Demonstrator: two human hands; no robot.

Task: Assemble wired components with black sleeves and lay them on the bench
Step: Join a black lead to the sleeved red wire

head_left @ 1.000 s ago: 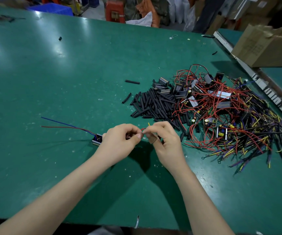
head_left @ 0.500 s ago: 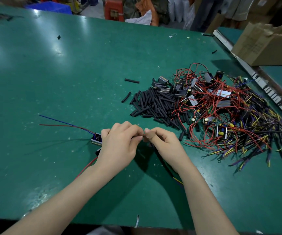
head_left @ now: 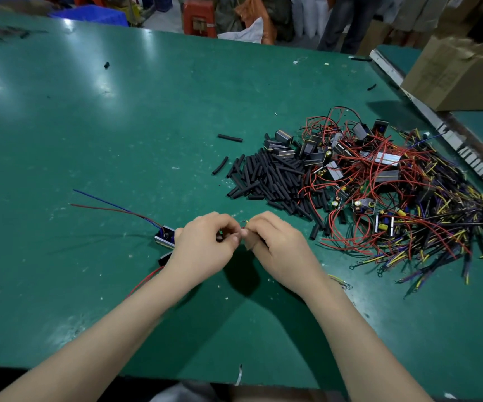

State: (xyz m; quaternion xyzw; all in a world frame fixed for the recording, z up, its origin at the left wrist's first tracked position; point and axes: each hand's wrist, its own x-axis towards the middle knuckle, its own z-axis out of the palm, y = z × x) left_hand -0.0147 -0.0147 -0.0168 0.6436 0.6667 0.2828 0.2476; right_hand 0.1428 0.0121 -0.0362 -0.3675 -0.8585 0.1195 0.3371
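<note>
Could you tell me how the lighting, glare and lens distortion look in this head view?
Head view: overhead lamps leave bright glare patches on the green bench at far left; the left hand and right hand cast soft dark shadows toward the near edge; the wide-angle lens bows the bench edges; the pile of black sleeves stays sharp, the background behind is dimmer.

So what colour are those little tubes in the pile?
Black sleeves, seen in the head view.

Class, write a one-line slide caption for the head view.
Both hands pinch a wire over the green bench, beside black sleeves and wired parts.
</note>
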